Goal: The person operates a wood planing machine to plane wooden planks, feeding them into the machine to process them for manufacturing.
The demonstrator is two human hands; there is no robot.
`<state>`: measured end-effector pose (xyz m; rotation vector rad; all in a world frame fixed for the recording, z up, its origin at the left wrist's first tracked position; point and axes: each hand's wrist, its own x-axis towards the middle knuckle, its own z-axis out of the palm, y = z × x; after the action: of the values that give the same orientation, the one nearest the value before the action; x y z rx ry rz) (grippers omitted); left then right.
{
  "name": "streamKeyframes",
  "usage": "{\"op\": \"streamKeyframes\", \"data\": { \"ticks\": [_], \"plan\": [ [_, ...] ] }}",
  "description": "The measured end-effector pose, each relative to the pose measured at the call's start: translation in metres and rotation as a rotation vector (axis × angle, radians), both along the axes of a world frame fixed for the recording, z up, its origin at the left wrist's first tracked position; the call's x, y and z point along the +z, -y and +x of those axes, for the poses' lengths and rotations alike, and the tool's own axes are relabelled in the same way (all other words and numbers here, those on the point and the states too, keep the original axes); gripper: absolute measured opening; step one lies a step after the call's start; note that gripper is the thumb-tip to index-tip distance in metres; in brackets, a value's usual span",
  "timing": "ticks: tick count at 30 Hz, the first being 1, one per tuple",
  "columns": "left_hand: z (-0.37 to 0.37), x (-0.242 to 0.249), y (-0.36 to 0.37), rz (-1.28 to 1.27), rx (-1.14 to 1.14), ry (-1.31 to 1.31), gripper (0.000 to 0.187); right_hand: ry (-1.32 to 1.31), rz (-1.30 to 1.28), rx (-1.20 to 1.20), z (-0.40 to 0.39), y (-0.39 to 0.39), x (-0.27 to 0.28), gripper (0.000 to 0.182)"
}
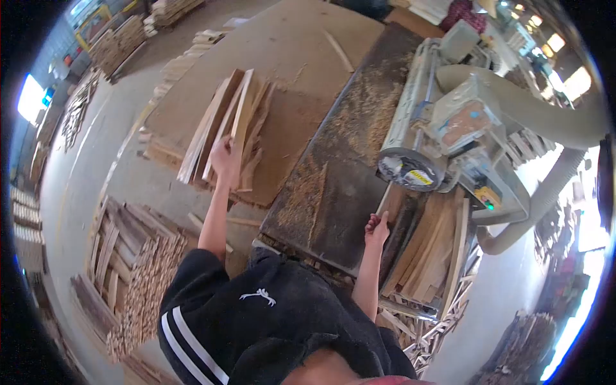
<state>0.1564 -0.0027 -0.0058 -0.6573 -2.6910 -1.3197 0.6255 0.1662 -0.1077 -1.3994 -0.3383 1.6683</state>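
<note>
Board (394,201) was clasped in closed grip of right hand (377,228), just beside round guard (412,169) above dusty tabletop (343,202). Left hand (222,156) was curled at pale strip (242,106); firmness could not be told. With attention split, board could have been skewed, right hand drawn guardward.

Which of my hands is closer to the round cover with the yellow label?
Right. Your right hand holds a wood strip just short of the round cover; your left hand is farther off, at the boards to the left.
</note>
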Motion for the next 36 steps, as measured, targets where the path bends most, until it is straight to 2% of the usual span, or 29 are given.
{"op": "streamKeyframes", "data": {
  "ticks": [2,4,5,7,8,9,10,11,13,14,15,16,17,18,19,21,23,26,27,29,31,33,35,36],
  "plan": [
    [0.011,-0.027,0.004,0.175,-0.029,0.191,0.025,-0.074,0.003,0.008,0.007,-0.008,0.003,0.048],
    [0.029,-0.062,0.008,0.417,-0.071,0.446,0.027,-0.001,0.153,0.075,0.003,0.001,0.022,0.043],
    [0.042,-0.074,0.007,0.534,-0.079,0.558,0.029,0.0,0.149,0.067,0.001,0.009,0.032,0.043],
    [0.072,-0.077,0.009,0.625,-0.011,0.95,0.032,0.113,0.166,0.226,0.001,0.031,0.049,0.04],
    [0.094,-0.056,0.01,0.566,-0.053,1.071,0.031,0.124,0.145,0.241,0.0,0.046,0.056,0.04],
    [0.113,-0.034,0.01,0.51,-0.086,1.193,0.031,0.159,0.167,0.36,-0.004,0.063,0.063,0.039],
    [0.124,-0.036,0.011,0.609,-0.182,1.365,0.029,0.189,0.187,0.485,-0.01,0.08,0.07,0.04],
    [0.132,-0.039,0.012,0.715,-0.281,1.528,0.027,0.195,0.162,0.513,-0.019,0.098,0.08,0.04],
    [0.16,-0.023,0.004,0.52,-0.249,1.573,0.026,0.16,0.222,0.675,-0.039,0.131,0.093,0.041],
    [0.169,-0.028,0.001,0.497,-0.228,1.583,0.026,0.244,0.312,0.685,-0.043,0.139,0.067,0.044],
    [0.176,-0.033,-0.005,0.409,-0.266,1.441,0.031,0.245,0.288,0.68,-0.044,0.147,0.069,0.044],
    [0.181,-0.04,-0.01,0.327,-0.314,1.297,0.039,0.6,0.537,0.727,-0.047,0.149,0.077,0.047],
    [0.185,-0.045,-0.013,0.311,-0.325,1.303,0.039,0.96,0.785,0.752,-0.049,0.148,0.083,0.049],
    [0.189,-0.046,-0.016,0.182,-0.335,1.001,0.043,1.119,0.996,0.701,-0.051,0.145,0.081,0.061],
    [0.195,-0.047,-0.016,0.063,-0.343,0.697,0.047,1.129,0.977,0.689,-0.049,0.147,0.081,0.061],
    [0.2,-0.052,-0.022,0.027,-0.37,0.697,0.05,1.221,0.942,0.822,-0.053,0.151,0.084,0.067],
    [0.203,-0.063,-0.028,0.163,-0.373,0.637,0.04,1.233,0.914,0.809,-0.06,0.155,0.071,0.072],
    [0.197,-0.05,-0.038,0.0,-0.431,0.756,0.038,1.256,1.088,0.725,-0.065,0.159,0.056,0.059],
    [0.194,-0.048,-0.04,-0.014,-0.441,0.755,0.038,1.255,1.072,0.717,-0.063,0.159,0.059,0.059],
    [0.193,-0.045,-0.046,0.003,-0.399,1.008,0.039,1.25,1.175,0.623,-0.056,0.158,0.079,0.055],
    [0.199,-0.039,-0.049,0.079,-0.408,1.024,0.038,1.254,1.194,0.562,-0.047,0.159,0.095,0.055],
    [0.199,-0.039,-0.051,0.154,-0.421,1.202,0.042,1.268,1.28,0.55,-0.035,0.167,0.106,0.058],
    [0.209,-0.032,-0.048,0.121,-0.439,1.26,0.041,1.302,1.315,0.538,-0.025,0.177,0.127,0.059],
    [0.215,-0.036,-0.045,0.231,-0.53,1.372,0.04,1.324,1.362,0.533,-0.021,0.183,0.132,0.061]
  ]
}}
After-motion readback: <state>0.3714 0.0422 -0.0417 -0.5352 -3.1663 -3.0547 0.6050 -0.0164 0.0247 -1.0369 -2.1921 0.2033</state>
